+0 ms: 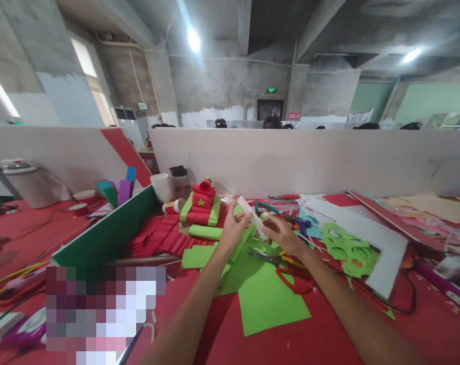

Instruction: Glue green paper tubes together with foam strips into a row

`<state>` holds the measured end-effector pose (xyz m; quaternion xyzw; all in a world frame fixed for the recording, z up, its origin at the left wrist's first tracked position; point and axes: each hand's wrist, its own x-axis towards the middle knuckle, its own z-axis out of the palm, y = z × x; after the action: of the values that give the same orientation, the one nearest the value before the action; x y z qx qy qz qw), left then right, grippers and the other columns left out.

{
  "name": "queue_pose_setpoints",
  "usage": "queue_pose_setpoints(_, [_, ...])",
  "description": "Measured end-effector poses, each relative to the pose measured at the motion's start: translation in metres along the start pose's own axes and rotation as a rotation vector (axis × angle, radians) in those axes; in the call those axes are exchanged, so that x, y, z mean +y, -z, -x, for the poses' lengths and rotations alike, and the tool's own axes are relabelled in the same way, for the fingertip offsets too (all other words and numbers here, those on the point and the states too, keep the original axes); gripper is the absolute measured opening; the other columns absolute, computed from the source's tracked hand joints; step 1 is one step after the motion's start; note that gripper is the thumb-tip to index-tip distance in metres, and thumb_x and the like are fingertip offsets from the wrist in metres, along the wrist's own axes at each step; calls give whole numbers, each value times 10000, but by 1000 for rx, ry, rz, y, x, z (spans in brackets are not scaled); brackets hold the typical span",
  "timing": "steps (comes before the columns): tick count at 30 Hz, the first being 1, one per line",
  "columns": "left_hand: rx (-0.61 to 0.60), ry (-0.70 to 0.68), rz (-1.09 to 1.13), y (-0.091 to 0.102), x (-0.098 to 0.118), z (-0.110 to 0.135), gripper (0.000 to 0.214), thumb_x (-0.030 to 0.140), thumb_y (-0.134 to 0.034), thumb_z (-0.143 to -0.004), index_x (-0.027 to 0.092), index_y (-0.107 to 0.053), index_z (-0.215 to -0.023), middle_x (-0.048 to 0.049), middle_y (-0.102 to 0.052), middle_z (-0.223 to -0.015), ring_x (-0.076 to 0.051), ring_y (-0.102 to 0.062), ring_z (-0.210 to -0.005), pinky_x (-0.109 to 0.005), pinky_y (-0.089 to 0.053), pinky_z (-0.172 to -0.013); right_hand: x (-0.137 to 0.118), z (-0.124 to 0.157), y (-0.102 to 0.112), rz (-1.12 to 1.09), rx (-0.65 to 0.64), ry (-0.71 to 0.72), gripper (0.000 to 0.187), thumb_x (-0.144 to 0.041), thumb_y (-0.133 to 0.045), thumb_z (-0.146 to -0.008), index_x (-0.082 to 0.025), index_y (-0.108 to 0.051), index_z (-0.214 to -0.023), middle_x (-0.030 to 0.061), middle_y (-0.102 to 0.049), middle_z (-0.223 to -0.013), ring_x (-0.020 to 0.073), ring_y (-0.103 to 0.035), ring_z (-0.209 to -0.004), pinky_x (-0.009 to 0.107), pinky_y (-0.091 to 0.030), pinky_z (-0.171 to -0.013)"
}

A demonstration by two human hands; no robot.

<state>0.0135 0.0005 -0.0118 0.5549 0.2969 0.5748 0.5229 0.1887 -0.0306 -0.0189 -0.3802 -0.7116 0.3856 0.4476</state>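
Observation:
Both my hands hold one white paper strip above the red table. My left hand pinches its upper end between thumb and fingers. My right hand grips its lower end with closed fingers. Under the hands lie green paper sheets and pliers with red handles. Just beyond my left hand stands a red and green paper model with a yellow star, and a rolled green tube lies beside it.
A green board leans at the left beside folded red paper. White card and green cut-out paper lie at the right with cables. Cups and a jar stand by the white partition.

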Motion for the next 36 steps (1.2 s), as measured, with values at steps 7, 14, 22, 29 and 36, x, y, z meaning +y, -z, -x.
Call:
queue_pose_setpoints(7, [-59,-4,-2,-2,-6,1,382,300,-674,-731,200,-492,-1051,-19,-674,-814,-162,-632,-717,-247,-489,-610,2,-2,4,20,-59,-35,308,-498,-574,-858,-196,-575,-920,14,-659,-763,156,-629,-606,272,-486,-581])
queue_pose_setpoints(14, [123,65,-135,5,-3,0,178,199,-538,-715,203,-555,-892,4,-592,-739,-165,-575,-669,-243,-423,-552,21,-1,68,624,226,-166,320,-475,-478,-886,-192,-590,-789,40,-667,-724,187,-613,-664,281,-423,-612])
queue_pose_setpoints(22, [195,9,-213,10,-4,-3,200,403,-549,-817,203,-554,-830,21,-533,-669,-130,-491,-578,-231,-391,-552,54,16,118,1128,194,-639,337,-493,-511,-846,-176,-624,-863,137,-696,-825,282,-651,-785,305,-373,-611])
queue_pose_setpoints(29, [198,26,-237,8,-2,-2,185,380,-545,-823,196,-545,-819,27,-543,-671,-118,-482,-562,-224,-384,-561,63,10,109,1172,189,-702,381,-456,-505,-855,-146,-604,-1055,175,-694,-967,313,-658,-891,318,-396,-659])
queue_pose_setpoints(36, [195,10,-258,8,-3,-3,190,379,-542,-822,189,-542,-819,28,-526,-659,-115,-473,-559,-221,-374,-551,67,7,106,1181,222,-663,293,-358,-529,-837,-142,-600,-1022,158,-695,-955,295,-651,-898,290,-361,-617])
